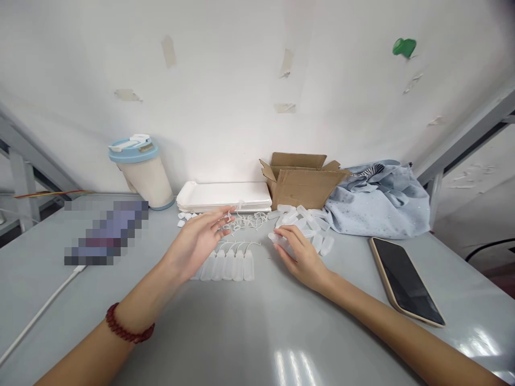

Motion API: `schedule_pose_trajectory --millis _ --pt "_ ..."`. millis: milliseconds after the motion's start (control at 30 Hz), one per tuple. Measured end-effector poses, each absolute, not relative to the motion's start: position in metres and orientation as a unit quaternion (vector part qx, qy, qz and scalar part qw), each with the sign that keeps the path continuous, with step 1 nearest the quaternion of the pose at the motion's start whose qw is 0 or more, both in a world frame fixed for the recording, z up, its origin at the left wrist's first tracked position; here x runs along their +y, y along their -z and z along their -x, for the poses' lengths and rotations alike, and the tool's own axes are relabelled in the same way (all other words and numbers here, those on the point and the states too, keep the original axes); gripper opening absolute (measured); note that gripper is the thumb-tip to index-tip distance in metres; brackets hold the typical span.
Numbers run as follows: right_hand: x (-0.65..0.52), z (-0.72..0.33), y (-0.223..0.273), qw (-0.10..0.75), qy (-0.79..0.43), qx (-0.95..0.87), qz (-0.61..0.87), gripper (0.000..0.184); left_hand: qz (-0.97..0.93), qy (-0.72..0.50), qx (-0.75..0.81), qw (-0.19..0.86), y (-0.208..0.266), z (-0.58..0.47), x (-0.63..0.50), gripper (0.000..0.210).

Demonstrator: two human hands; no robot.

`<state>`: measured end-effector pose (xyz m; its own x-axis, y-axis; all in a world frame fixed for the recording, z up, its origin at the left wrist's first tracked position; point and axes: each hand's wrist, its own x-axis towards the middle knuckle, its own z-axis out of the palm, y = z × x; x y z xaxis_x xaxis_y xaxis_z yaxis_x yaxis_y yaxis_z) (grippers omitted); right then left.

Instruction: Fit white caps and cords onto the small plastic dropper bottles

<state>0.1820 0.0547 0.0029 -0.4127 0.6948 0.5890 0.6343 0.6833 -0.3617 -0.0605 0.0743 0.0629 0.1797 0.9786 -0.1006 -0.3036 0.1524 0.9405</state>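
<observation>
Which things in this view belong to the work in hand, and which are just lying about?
Likely part of the work:
lined-up translucent bottles
loose translucent bottles, one in the right hand
curled white strips by the left hand
small white pieces

Probably just lying about:
blue-lidded cup
dark-screened phone
pale blue cloth
blurred object
white stack and cardboard box (perhaps used)

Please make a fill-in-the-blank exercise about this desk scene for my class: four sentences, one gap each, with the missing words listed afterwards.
The loose pile of small translucent plastic containers lies next to the person's ____ hand.
The dark red braided bracelet is on the same arm as the ____ hand.
The tall cream cup has a ____ lid.
The open brown box, made of ____, stands between the flat white stack and the crumpled pale-blue fabric.

Missing words: right; left; blue; cardboard.
</observation>
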Motion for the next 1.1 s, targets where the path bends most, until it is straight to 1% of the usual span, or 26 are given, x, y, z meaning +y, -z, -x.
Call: schedule_pose_trajectory --millis 100,200,267,400,567,733,933,1000,1100 --pt "0.054 -0.181 -0.003 0.37 -0.044 -0.842 0.39 0.029 -0.316 -0.529 0.382 0.689 -0.064 0.062 0.076 0.023" --pt "0.054 -0.181 -0.002 0.367 -0.048 -0.844 0.389 0.028 -0.292 -0.54 0.378 0.693 -0.067 0.063 0.076 0.023" --pt "0.054 -0.181 -0.001 0.366 -0.049 -0.845 0.388 0.028 -0.295 -0.555 0.386 0.675 -0.07 0.064 0.076 0.023" --pt "0.054 -0.181 0.001 0.365 -0.048 -0.845 0.389 0.028 -0.336 -0.59 0.415 0.606 -0.07 0.066 0.079 0.022" --pt "0.054 -0.181 0.001 0.363 -0.043 -0.849 0.381 0.028 -0.401 -0.475 0.498 0.604 -0.054 0.064 0.084 0.027" --pt "0.055 -0.181 0.001 0.363 -0.042 -0.852 0.376 0.029 -0.444 -0.478 0.472 0.592 -0.053 0.063 0.08 0.032" --pt "0.054 -0.181 0.002 0.366 -0.049 -0.849 0.379 0.031 -0.507 -0.445 0.492 0.55 -0.055 0.062 0.074 0.043" --pt "0.054 -0.181 0.003 0.366 -0.048 -0.85 0.376 0.032 -0.502 -0.459 0.473 0.561 -0.057 0.061 0.073 0.04" --pt "0.053 -0.18 0.003 0.363 -0.045 -0.854 0.371 0.03 -0.418 -0.515 0.427 0.615 -0.062 0.06 0.074 0.026"
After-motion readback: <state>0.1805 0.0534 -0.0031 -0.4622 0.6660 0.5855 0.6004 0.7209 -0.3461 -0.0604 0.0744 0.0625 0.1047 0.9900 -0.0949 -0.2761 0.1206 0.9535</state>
